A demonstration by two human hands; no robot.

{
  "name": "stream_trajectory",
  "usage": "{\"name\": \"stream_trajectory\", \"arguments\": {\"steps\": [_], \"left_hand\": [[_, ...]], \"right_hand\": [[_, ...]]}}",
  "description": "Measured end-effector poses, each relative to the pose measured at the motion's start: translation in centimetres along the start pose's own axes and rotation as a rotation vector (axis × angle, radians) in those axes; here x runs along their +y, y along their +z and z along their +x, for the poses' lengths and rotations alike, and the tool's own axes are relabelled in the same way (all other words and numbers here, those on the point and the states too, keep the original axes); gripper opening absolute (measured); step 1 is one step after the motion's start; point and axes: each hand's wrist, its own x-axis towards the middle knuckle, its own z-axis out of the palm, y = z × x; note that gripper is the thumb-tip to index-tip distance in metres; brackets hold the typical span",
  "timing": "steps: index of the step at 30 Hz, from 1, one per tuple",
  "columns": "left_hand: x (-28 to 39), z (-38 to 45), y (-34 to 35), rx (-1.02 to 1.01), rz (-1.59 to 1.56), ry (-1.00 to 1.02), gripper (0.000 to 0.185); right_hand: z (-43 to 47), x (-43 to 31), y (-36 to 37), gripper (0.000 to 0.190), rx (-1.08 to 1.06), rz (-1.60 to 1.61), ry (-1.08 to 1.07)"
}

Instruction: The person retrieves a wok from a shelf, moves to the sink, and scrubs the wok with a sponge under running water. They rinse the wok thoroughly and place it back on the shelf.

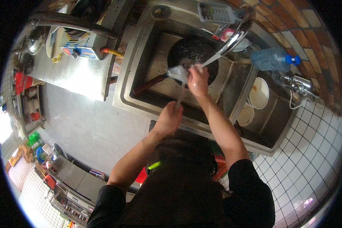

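My left hand is closed around the thin handle of a metal strainer, whose mesh-like or perforated head is tilted over the sink. My right hand is at the right side of that head, fingers curled and blurred; whether it grips the rim or a small cloth is unclear. Water runs from the curved chrome faucet onto the right fingers. Beneath both lies a black wok with water in it. Its brown handle points to the lower left in the stainless-steel sink.
White tubs stand in the right-hand basin. Behind are a clear blue plastic bottle and a plastic basket. A steel counter with a gas burner stands left, across a strip of tiled floor.
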Motion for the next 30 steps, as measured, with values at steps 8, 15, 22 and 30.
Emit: {"name": "stream_trajectory", "arguments": {"steps": [8,15,22,30], "left_hand": [[-0.2,-1.5,-0.4,-0.029,0.059,0.006,0.023],[-0.4,-1.7,-0.2,0.013,-0.003,-0.003,0.021],[-0.4,-2.5,0.4,-0.001,-0.17,-0.105,0.02],[-1.0,-0.6,-0.7,0.019,-0.118,-0.002,0.014]], "right_hand": [[2.6,2.4,1.1,0.015,-0.071,0.118,0.14],[0.2,-1.5,-0.2,0.021,0.121,-0.054,0.083],[1.5,1.5,2.6,0.026,-0.017,0.205,0.496],[-1.5,-3.5,0.4,0.01,0.048,0.245,-0.011]]}}
